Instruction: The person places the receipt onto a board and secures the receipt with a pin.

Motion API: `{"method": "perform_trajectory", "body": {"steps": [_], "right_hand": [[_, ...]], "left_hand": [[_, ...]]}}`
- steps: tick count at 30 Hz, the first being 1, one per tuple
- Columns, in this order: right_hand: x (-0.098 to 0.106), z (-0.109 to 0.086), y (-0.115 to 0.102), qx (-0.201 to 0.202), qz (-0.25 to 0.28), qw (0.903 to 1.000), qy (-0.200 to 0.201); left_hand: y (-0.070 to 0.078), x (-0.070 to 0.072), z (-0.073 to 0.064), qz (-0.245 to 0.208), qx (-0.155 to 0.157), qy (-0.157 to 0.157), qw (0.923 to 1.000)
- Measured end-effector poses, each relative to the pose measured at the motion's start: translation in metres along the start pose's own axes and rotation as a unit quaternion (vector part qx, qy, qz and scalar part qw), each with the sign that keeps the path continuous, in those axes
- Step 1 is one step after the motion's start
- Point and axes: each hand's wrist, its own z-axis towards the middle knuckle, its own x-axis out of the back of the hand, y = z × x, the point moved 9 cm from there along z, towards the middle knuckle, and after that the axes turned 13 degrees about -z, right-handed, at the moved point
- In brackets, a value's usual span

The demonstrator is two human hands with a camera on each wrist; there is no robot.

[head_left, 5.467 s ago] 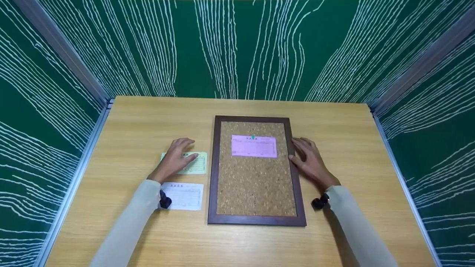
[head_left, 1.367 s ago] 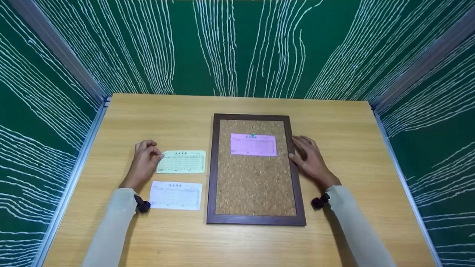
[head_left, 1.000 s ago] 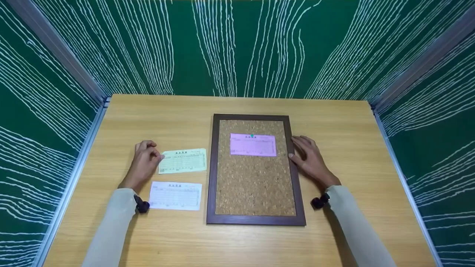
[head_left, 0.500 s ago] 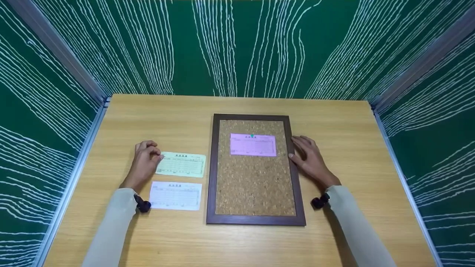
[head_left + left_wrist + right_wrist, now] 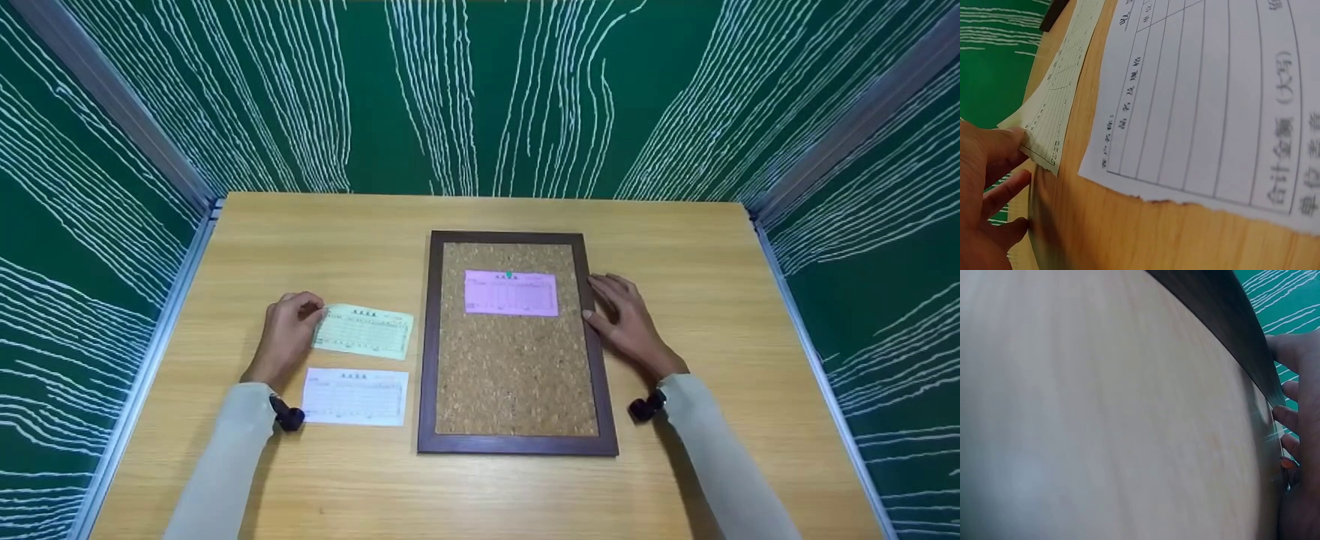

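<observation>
My left hand (image 5: 283,334) pinches the left edge of a pale green printed receipt slip (image 5: 364,331) between thumb and finger. In the left wrist view, that end of the green slip (image 5: 1057,107) curves up off the table. Just below it lies a white receipt slip (image 5: 356,397), flat. A cork board (image 5: 517,375) in a dark brown frame lies to the right of both slips. On its upper part a pink slip (image 5: 511,296) is held by a green pushpin (image 5: 509,275). My right hand (image 5: 630,326) rests against the frame's right side, fingers relaxed, thumb at its edge.
All of this lies on a light wooden table (image 5: 517,495). Green walls with wavy white lines (image 5: 510,97) stand behind it and on both sides. In the right wrist view a small orange spot (image 5: 1287,463) shows beside the hand.
My left hand has moved left from over the green slip to its left edge and taken hold of it. The slip has swung slightly, its right end now lower. The right hand stays.
</observation>
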Motion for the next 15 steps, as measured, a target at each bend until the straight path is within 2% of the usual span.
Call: {"method": "perform_trajectory", "body": {"steps": [9,15], "right_hand": [[-0.0002,0.0004,0.0006,-0.004,0.001,1.0,-0.001],[-0.0018,0.0007,0.0004,-0.004,-0.003,1.0,-0.004]], "left_hand": [[0.0078,0.0071,0.0008,-0.005,-0.009,0.021,0.9997],[0.0066,0.0076,0.0007,-0.013,0.003,0.019,0.9997]]}}
